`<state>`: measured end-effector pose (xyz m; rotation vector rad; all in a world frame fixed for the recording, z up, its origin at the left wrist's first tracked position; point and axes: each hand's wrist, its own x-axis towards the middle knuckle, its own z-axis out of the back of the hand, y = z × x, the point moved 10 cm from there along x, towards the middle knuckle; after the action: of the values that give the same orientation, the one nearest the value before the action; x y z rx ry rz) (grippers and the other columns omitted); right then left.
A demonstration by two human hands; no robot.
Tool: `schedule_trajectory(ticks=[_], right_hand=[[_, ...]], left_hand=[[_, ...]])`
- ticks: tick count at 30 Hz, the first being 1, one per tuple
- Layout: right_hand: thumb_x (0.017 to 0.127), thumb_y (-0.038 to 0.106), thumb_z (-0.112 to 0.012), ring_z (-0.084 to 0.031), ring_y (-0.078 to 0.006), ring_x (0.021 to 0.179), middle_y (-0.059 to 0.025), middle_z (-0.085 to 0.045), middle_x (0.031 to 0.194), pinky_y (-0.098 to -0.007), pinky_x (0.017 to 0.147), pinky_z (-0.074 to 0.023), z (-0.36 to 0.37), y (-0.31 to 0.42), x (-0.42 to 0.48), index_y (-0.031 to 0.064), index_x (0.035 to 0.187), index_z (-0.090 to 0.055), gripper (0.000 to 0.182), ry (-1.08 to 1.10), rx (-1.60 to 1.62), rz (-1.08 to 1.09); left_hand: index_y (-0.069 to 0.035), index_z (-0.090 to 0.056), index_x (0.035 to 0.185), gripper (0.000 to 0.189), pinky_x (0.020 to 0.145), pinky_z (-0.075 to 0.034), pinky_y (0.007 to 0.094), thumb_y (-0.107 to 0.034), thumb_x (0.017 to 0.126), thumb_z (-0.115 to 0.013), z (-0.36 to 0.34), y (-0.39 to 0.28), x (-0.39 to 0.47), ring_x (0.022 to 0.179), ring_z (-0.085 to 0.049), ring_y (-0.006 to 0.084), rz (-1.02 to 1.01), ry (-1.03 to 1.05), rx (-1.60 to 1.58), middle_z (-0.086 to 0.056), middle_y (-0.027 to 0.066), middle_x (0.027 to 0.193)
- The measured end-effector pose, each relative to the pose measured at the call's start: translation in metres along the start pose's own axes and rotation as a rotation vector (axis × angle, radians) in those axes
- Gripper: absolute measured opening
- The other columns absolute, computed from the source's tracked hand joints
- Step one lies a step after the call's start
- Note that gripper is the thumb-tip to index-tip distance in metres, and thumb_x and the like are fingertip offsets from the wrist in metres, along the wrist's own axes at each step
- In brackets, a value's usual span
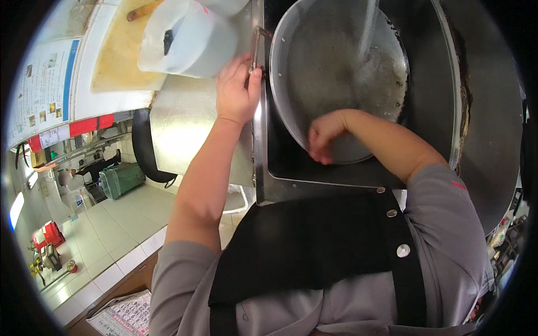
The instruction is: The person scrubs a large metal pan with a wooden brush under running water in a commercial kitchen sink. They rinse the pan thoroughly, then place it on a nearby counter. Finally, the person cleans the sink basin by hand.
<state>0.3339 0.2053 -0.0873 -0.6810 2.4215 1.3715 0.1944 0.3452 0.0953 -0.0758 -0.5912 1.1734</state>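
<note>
A large metal pot (336,80) stands tilted to the view in a dark sink basin (290,170), with water (367,31) streaming into it near its far right side. My left hand (239,86) is on the pot's side handle (255,48), fingers on its outer side and thumb at its near end. Over the pot's near rim, my right hand (325,136) hangs with curled fingers, slightly blurred; whether it holds something cannot be told. Beyond my left hand lies a translucent white plastic container (193,42) with a dark spot on it.
A metal counter (189,122) borders the sink on the left. Past it are a stained yellowish board (113,63) and a wooden handle (143,10). A large round metal vessel (487,126) stands at right. Far left, a person (75,178) is near a green bin (122,180).
</note>
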Motion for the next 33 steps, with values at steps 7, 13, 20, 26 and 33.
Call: schedule_trajectory(ticks=[7,13,20,26,33], right_hand=[[0.091,0.028,-0.072,-0.072,-0.0294,0.085,-0.0120,-0.075,0.096,-0.0440,0.079,-0.0579,0.078,-0.202,-0.121,0.0030,0.105,-0.073,0.029,-0.277,-0.102,-0.947],[0.088,0.016,-0.066,-0.068,-0.0358,0.102,-0.0193,-0.070,0.115,-0.0458,0.087,-0.0553,0.250,-0.136,-0.272,0.0072,0.127,-0.065,0.040,-1.306,-0.661,-0.883],[0.100,0.019,-0.045,-0.036,-0.0403,0.142,-0.0213,-0.043,0.149,-0.0564,0.112,-0.0347,0.231,-0.066,-0.295,0.0095,0.147,-0.047,0.048,-1.727,-1.078,-0.862],[0.090,0.028,-0.061,-0.037,-0.0437,0.140,-0.0289,-0.036,0.154,-0.0567,0.105,-0.0402,0.142,-0.150,-0.184,-0.0016,0.135,-0.060,0.053,-1.028,-1.218,-1.209],[0.094,0.023,-0.059,-0.070,-0.0349,0.091,-0.0163,-0.073,0.105,-0.0466,0.082,-0.0546,0.125,0.016,-0.130,0.0009,0.106,-0.073,0.029,-1.296,-0.583,-0.038]], left_hand=[[-0.006,-0.069,0.109,0.029,0.107,-0.039,0.0463,-0.029,0.099,-0.054,0.003,0.005,-0.003,0.123,-0.055,0.0363,0.032,-0.008,-0.006,-0.064,0.0154,0.130],[-0.005,-0.068,0.110,0.031,0.106,-0.040,0.0472,-0.029,0.101,-0.052,0.002,0.004,-0.003,0.123,-0.056,0.0375,0.009,0.001,-0.016,-0.064,0.0169,0.128],[-0.003,-0.066,0.116,0.031,0.106,-0.039,0.0471,-0.026,0.101,-0.051,0.004,0.001,0.000,0.123,-0.055,0.0376,0.028,-0.008,0.034,-0.063,0.0163,0.129],[-0.002,-0.065,0.116,0.030,0.107,-0.039,0.0470,-0.022,0.098,-0.052,0.005,-0.002,0.001,0.124,-0.055,0.0379,0.040,-0.001,0.009,-0.063,0.0164,0.131],[-0.001,-0.063,0.118,0.031,0.107,-0.039,0.0479,-0.017,0.093,-0.054,0.010,0.001,-0.005,0.124,-0.054,0.0387,0.034,-0.030,-0.017,-0.062,0.0171,0.132]])
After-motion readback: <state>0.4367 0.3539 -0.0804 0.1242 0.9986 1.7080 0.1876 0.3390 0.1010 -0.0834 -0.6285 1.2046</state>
